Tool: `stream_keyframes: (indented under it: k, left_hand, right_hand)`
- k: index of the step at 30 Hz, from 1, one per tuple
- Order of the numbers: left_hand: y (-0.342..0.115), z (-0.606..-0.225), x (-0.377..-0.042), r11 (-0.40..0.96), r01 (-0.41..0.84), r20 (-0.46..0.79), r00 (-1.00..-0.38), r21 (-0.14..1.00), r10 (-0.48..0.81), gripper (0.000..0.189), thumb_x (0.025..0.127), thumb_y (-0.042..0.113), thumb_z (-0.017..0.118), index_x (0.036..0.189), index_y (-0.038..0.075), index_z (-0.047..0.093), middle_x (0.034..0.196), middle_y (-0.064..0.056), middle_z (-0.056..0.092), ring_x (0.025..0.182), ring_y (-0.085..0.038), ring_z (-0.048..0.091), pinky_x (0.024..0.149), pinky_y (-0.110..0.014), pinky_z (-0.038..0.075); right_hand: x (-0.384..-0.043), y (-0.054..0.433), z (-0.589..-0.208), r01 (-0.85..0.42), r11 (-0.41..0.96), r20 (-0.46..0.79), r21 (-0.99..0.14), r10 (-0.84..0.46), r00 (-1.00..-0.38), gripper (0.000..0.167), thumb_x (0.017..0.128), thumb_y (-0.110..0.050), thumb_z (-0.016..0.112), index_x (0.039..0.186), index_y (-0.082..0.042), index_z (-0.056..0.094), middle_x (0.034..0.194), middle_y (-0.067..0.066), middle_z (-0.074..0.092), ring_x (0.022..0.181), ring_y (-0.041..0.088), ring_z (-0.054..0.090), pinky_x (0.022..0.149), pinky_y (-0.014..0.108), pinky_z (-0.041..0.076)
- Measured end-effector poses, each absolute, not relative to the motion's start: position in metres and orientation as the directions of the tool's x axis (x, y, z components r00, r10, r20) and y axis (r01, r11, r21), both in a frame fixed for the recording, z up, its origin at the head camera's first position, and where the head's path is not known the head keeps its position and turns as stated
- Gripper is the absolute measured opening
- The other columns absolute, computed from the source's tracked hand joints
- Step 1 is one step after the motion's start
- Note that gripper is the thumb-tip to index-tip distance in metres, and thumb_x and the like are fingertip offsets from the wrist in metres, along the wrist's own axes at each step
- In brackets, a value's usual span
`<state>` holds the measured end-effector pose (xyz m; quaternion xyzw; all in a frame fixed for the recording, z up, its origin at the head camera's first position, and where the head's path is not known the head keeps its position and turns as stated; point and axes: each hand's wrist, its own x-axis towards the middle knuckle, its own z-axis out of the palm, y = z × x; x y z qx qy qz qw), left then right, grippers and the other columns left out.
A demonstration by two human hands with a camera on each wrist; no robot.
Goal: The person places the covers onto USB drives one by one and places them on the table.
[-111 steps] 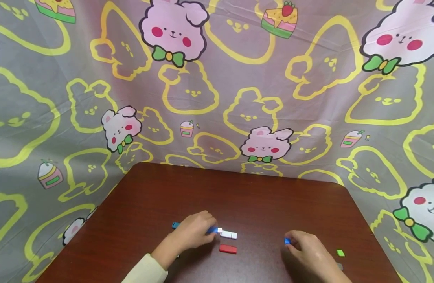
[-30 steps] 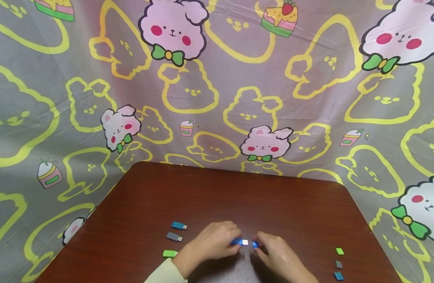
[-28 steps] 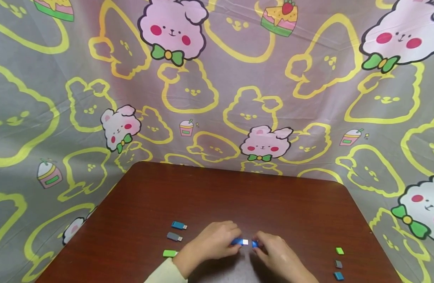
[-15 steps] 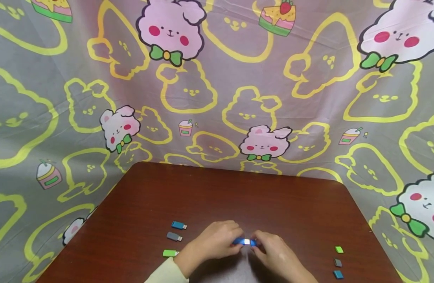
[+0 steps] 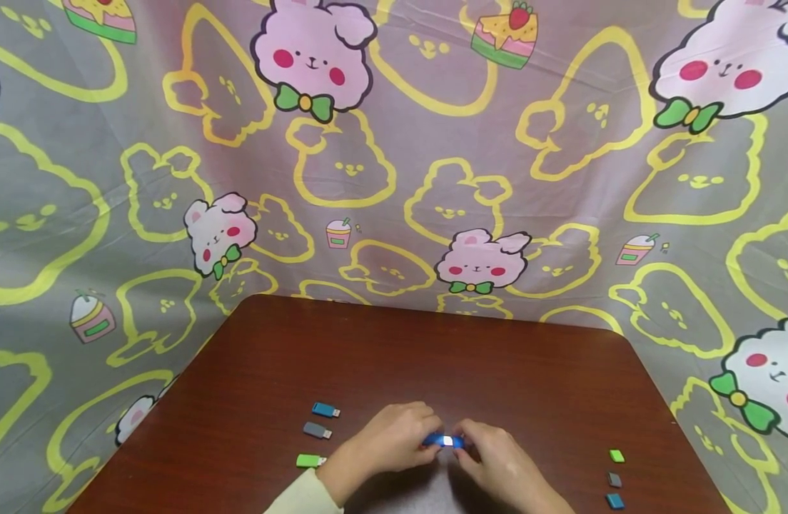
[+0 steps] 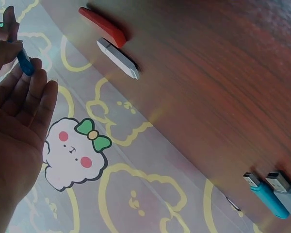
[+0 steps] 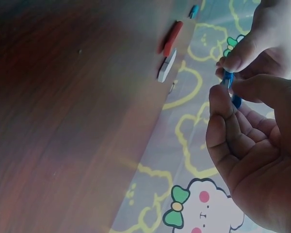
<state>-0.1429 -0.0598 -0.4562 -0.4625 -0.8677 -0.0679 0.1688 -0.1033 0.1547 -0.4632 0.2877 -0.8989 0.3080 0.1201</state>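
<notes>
Over the table's near middle, my left hand (image 5: 397, 437) pinches a blue USB flash drive (image 5: 435, 439), its bright metal plug pointing right. My right hand (image 5: 499, 457) pinches a small blue cap (image 5: 459, 442) against the end of that plug. Part of the plug still shows between cap and body in the head view. Fingers of both hands partly cover the two pieces. The right wrist view has the blue drive (image 7: 227, 77) between the left thumb and fingers, with the right fingertips meeting it.
Uncapped drives lie left: teal (image 5: 326, 410), grey (image 5: 317, 430) and green (image 5: 311, 460). On the right are loose caps: green (image 5: 617, 455), grey (image 5: 614, 480) and teal (image 5: 615, 501). A red drive (image 6: 104, 26) and a white drive (image 6: 119, 58) show in the left wrist view.
Both hands have come together from farther apart. Over the last second the gap between cap and plug has gone, and less of the plug shows. The loose drives and caps stay put.
</notes>
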Motion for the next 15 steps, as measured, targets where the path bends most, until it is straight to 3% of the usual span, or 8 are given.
stream_keyframes:
  k: [15]
  left_hand:
    - [-0.0565,-0.459,-0.1432,0.547,0.836,0.372,-0.492,-0.051,0.787,0.017,0.084,0.034,0.078,0.089,0.021,0.067,0.078,0.014,0.054,0.07,0.002,0.044,0.059,-0.011,0.035]
  right_hand:
    - [-0.1028,0.1548,-0.4619,-0.568,0.652,0.347,-0.503,-0.449,-0.823,0.022,0.081,-0.005,0.078,0.092,-0.018,0.063,0.083,-0.014,0.064,0.073,-0.003,0.055,0.058,0.021,0.048]
